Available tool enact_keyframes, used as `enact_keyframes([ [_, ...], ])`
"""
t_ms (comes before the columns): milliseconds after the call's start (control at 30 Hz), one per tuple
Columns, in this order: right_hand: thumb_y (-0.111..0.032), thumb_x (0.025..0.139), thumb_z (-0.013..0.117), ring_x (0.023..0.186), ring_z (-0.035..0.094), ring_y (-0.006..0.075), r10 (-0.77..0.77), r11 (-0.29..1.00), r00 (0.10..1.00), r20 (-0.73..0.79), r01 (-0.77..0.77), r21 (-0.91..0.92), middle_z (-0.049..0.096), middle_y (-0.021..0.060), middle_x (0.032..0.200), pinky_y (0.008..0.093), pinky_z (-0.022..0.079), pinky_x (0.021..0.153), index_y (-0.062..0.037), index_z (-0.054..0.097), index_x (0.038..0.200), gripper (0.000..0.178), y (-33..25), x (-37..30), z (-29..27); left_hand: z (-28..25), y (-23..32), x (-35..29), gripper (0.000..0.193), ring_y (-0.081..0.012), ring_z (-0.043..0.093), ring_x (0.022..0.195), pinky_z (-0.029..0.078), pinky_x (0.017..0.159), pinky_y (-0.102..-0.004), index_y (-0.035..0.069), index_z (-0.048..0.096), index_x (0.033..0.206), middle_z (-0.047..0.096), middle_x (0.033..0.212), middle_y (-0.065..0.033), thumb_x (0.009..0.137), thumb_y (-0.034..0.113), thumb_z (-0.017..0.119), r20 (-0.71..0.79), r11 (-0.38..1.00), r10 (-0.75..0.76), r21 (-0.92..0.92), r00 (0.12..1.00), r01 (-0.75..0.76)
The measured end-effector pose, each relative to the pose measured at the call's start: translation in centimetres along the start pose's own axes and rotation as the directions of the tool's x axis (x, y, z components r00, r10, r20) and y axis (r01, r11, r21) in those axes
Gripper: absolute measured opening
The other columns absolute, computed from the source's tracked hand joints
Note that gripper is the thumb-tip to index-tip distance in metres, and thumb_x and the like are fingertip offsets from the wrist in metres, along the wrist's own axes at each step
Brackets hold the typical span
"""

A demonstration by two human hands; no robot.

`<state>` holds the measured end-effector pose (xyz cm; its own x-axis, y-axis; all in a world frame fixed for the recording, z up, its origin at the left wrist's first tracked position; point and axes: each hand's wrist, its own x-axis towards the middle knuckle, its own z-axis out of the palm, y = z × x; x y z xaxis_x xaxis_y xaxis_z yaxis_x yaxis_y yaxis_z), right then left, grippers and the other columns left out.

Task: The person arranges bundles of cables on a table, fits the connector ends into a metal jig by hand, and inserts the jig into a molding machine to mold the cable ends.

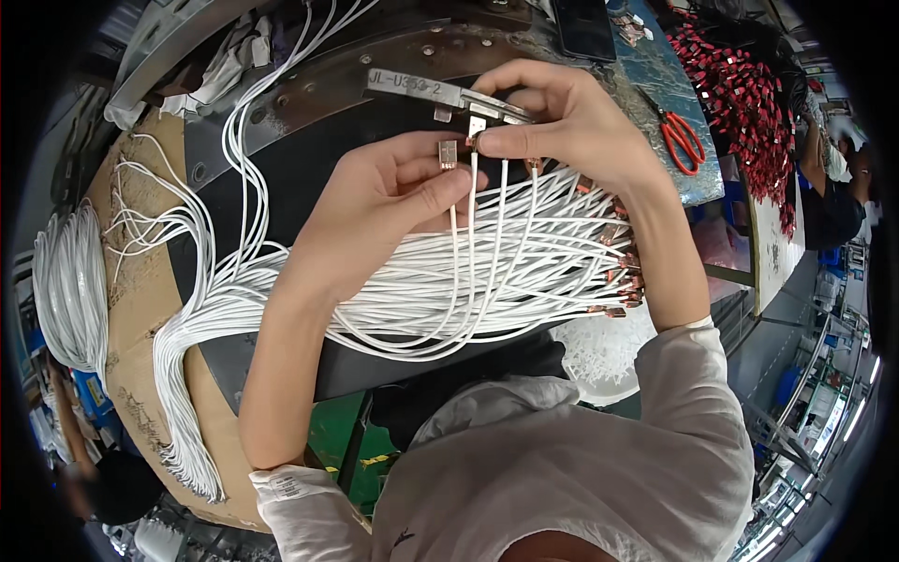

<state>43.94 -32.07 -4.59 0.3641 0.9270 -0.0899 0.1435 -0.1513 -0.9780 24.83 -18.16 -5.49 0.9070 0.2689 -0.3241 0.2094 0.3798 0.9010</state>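
My left hand (370, 201) pinches a white cable just below its metal USB plug (449, 155), which points up between thumb and fingers. With fingers curled over its top, my right hand (590, 126) grips a slotted metal bar (407, 86). My right thumb presses near a white-ended plug (477, 126) at the bar's lower edge. More white cables hang down from the bar, their plugs partly hidden by my right hand. Beneath both hands a thick bundle of white cables (403, 290) lies across the table, copper-coloured plugs (626, 272) at its right end.
Orange-handled pliers (682, 142) and a dark phone (584, 28) lie at the upper right. Beyond them is a heap of red-tipped cables (740, 103). A coiled white cable bundle (73, 286) sits at the left edge. A clear bag of white pieces (604, 351) is below the plugs.
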Motion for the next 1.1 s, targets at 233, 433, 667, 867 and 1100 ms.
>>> enact_keyframes([
  [233,-0.012,0.085,0.085,0.065,0.06,0.0049,0.034,0.999,0.999,0.028,-0.034,0.032,0.074,0.0046,0.082,0.021,0.044,0.055,0.004,0.072,0.115,0.037,0.4,0.1,-0.8,-0.9,-0.1,-0.1,0.031,-0.015,0.071,0.081,0.064,0.075,-0.0293,-0.005,0.071,0.122,0.074,0.097,-0.0097,0.099,0.016,0.072,-0.041,0.998,-0.068,-0.001,0.997,0.068],
  [433,-0.012,0.083,0.087,0.07,0.063,0.0066,0.071,0.997,0.994,0.089,-0.072,0.009,0.077,0.0061,0.087,0.0223,0.048,0.06,0.0045,0.073,0.116,0.04,-0.4,0.2,-0.4,-0.1,0.3,0.1,0.027,-0.014,0.071,0.078,0.062,0.073,-0.0276,-0.005,0.074,0.115,0.074,0.093,-0.0094,0.1,0.018,0.072,-0.073,1.0,-0.014,-0.014,0.997,0.013],
  [667,-0.013,0.079,0.087,0.102,0.068,0.0258,-0.245,0.69,0.922,0.298,0.382,-0.615,0.063,0.0155,0.124,0.0362,0.056,0.089,0.0016,0.08,0.1,0.027,0.0,4.9,-2.0,-3.1,2.6,0.0,0.029,-0.017,0.068,0.077,0.053,0.067,-0.0323,0.001,0.075,0.117,0.074,0.097,-0.0102,0.096,0.021,0.075,-0.187,0.61,0.306,0.791,0.934,-0.042],
  [867,-0.021,0.097,0.063,0.113,0.066,0.0333,-0.178,0.697,0.976,-0.127,0.034,-0.716,0.07,0.0196,0.117,0.0403,0.052,0.099,-0.0042,0.065,0.127,0.034,-0.8,12.7,-3.2,-4.4,3.2,6.4,0.043,-0.0352,0.06,0.115,0.048,0.1,-0.0467,0.0,0.067,0.123,0.062,0.122,-0.017,0.08,0.001,0.072,0.249,-0.278,0.801,0.96,0.544,-0.03],
  [1100,-0.008,0.091,0.063,0.093,0.064,0.0288,-0.844,0.335,0.534,0.055,0.604,-0.724,0.068,0.014,0.101,0.0394,0.053,0.081,-0.0045,0.065,0.11,0.019,2.8,20.7,-5.7,-6.8,2.3,10.7,0.033,-0.0413,0.063,0.097,0.059,0.081,-0.0492,-0.001,0.064,0.117,0.061,0.11,-0.0202,0.083,-0.001,0.066,0.286,-0.342,0.772,0.94,0.568,-0.009],
])
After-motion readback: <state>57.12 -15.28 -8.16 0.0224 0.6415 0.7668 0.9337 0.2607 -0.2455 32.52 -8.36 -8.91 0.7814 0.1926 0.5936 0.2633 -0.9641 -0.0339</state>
